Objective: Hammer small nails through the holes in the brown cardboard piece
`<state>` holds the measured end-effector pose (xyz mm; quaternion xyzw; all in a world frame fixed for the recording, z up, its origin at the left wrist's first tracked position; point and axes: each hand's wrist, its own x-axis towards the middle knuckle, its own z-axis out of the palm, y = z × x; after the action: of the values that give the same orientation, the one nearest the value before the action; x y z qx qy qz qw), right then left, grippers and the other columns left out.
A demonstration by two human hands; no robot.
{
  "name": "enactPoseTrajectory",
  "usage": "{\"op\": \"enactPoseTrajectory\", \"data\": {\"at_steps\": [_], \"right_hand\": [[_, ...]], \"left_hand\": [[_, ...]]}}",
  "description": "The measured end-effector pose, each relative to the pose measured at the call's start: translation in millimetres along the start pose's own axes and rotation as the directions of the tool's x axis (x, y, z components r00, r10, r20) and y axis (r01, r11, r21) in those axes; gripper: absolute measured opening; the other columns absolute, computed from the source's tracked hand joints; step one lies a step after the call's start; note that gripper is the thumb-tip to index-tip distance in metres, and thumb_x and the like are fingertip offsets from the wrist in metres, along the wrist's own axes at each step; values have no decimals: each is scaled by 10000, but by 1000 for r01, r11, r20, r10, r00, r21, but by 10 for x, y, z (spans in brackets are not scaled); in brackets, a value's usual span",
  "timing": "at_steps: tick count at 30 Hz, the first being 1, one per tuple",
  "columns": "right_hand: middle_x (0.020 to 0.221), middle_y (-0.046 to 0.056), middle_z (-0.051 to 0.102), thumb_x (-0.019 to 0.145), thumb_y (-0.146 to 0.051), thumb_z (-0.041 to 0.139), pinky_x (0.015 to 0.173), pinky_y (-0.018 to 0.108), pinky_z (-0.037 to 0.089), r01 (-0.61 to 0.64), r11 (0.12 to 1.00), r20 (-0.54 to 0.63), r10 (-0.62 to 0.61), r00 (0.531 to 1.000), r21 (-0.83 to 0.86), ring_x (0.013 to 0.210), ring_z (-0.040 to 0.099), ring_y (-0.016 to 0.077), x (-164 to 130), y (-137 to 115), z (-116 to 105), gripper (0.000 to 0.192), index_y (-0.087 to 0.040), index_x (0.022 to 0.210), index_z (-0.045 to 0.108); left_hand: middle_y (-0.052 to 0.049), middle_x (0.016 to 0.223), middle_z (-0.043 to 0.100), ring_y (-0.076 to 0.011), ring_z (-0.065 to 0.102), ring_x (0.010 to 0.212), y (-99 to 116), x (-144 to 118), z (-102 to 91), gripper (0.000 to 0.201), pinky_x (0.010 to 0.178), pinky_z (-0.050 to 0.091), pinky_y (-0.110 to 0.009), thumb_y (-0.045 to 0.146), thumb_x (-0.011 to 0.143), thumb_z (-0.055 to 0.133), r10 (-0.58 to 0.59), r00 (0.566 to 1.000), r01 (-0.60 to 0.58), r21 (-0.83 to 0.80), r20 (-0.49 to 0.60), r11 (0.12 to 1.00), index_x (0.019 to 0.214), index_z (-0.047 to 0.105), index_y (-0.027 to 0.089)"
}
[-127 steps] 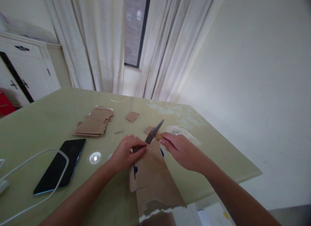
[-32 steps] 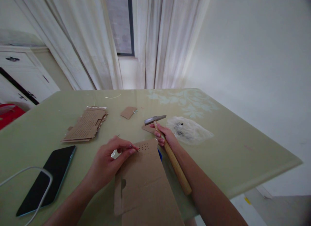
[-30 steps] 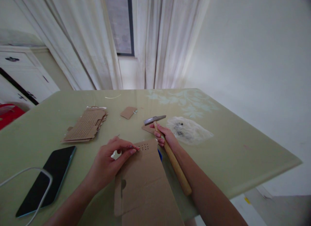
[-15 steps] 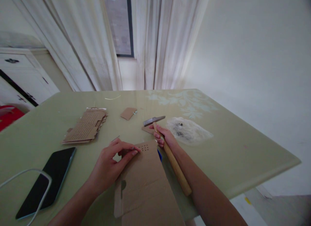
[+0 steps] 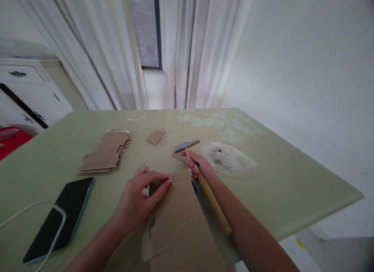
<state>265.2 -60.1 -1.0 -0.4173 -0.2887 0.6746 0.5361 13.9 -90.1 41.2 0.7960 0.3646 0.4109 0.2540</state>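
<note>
My right hand (image 5: 201, 165) is closed round the wooden handle of a hammer (image 5: 212, 198), close under its metal head, which points up and away. Beneath both hands lies a long piece of brown cardboard (image 5: 184, 221) with a small grid of punched holes near its far end. My left hand (image 5: 143, 192) rests at the cardboard's left edge, thumb and forefinger pinched together just left of the holes. Whatever is between those fingertips is too small to name. Something blue (image 5: 194, 187) shows under the cardboard's right edge.
To the left lie a stack of perforated cardboard (image 5: 106, 151) and a dark tablet (image 5: 60, 221) with a white cable (image 5: 60, 229) across it. Farther off are a small cardboard square (image 5: 155, 136) and a clear plastic bag (image 5: 229, 159) with small dark pieces. A table (image 5: 298, 186) carries everything.
The whole view has shifted slightly. My left hand and the cardboard sit a little farther right, the pinch still beside the holes. The hammer stays in my right hand, nearly unmoved.
</note>
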Motion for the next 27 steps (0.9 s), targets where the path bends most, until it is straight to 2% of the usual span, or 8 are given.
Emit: {"op": "enactPoseTrajectory", "data": {"at_steps": [10, 21, 27], "right_hand": [[562, -97, 487, 1030, -435, 678, 297, 169, 281, -32, 999, -53, 31, 998, -20, 327, 340, 63, -18, -38, 41, 304, -159, 1152, 723], [554, -95, 484, 1040, -418, 650, 300, 179, 282, -43, 999, -56, 42, 998, -29, 327, 334, 68, -26, -45, 43, 298, -157, 1163, 721], [559, -96, 490, 1005, -450, 694, 301, 181, 282, -30, 999, -44, 28, 999, -45, 330, 337, 67, -8, -30, 25, 326, -166, 1163, 723]], "left_hand": [[-14, 793, 758, -163, 608, 678, -44, -11, 27, 131, 616, 477, -265, 341, 971, 740, -14, 1000, 14, -6, -22, 1000, 925, 816, 244], [-6, 801, 753, -160, 616, 688, -81, -24, 38, 125, 618, 482, -267, 350, 979, 744, -30, 1000, 30, -2, -5, 1000, 957, 818, 252], [-13, 784, 769, -180, 599, 703, -37, -14, 31, 126, 653, 483, -296, 320, 986, 729, 34, 999, -34, 9, 10, 999, 937, 824, 255]]}}
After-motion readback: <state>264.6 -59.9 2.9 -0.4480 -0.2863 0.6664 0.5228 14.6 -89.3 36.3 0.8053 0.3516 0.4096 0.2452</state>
